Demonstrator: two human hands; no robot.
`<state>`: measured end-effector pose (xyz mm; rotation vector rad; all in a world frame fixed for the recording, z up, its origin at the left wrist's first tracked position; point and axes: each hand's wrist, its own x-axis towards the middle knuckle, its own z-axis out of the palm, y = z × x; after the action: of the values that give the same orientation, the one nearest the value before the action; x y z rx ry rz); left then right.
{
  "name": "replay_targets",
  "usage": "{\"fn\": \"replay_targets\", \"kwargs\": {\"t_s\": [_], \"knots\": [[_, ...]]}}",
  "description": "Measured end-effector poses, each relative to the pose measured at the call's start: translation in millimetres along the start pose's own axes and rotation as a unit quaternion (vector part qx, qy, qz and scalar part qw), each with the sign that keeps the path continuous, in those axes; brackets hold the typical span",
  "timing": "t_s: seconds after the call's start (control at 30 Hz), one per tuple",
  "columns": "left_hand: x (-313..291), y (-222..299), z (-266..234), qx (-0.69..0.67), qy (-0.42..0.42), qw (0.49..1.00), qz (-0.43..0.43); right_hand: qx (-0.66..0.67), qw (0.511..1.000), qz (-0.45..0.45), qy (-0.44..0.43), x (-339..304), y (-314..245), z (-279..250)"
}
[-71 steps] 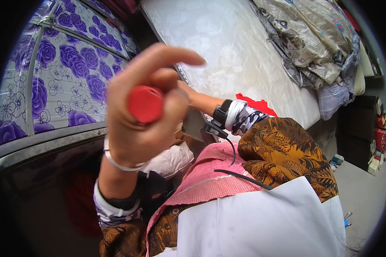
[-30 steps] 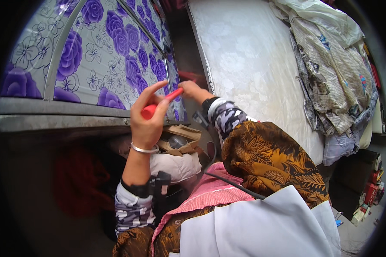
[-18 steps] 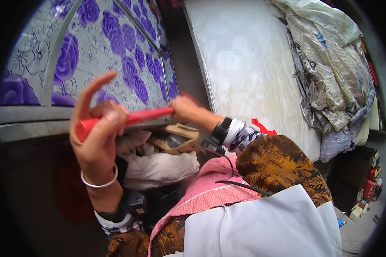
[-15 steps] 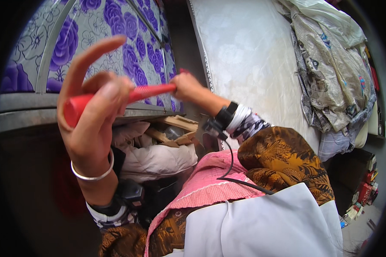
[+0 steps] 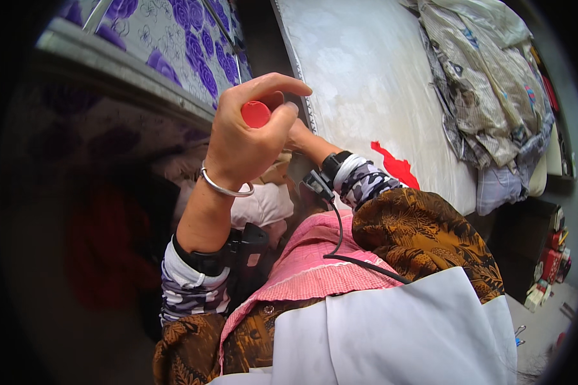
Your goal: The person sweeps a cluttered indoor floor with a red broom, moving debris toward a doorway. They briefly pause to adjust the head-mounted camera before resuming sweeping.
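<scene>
My left hand (image 5: 247, 131), with a silvery bangle at its wrist, is wrapped round a smooth red rod (image 5: 256, 114). The rod's round, flat end faces up between thumb and fingers; its far part is hidden by the hand. The index finger curves out over the top. Just behind, my right hand (image 5: 297, 136) is mostly covered by the left one, so its fingers do not show. A thin, ragged red scrap (image 5: 397, 167) lies on a white padded surface (image 5: 353, 70), beside my right sleeve.
A grey metal edge (image 5: 128, 74) with purple rose-print panels (image 5: 202, 61) rises on the left. Pale cloth bundles (image 5: 263, 205) lie below my hands. Crumpled sheeting (image 5: 488, 90) is heaped on the right. A black cable (image 5: 366, 268) runs from my right wrist across my lap.
My left hand has moved right, and the red rod, earlier seen lengthwise between both hands, now points its end upward. The red scrap has appeared on the white surface.
</scene>
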<state>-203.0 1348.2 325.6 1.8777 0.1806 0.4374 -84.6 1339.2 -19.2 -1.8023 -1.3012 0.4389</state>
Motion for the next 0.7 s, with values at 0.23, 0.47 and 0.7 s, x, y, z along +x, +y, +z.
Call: {"fn": "replay_targets", "kwargs": {"t_s": [0.23,0.47,0.7], "knots": [[-84,41,28,-0.047,-0.057,0.997,-0.012,-0.036,0.994,0.1,0.028,-115,-84,-5],[-91,91,55,-0.047,-0.121,0.991,0.003,0.002,0.982,0.19,-0.013,-182,-129,-35],[-79,154,56,-0.105,-0.219,0.969,0.045,-0.009,0.992,0.095,0.081,-175,-161,-96]]}}
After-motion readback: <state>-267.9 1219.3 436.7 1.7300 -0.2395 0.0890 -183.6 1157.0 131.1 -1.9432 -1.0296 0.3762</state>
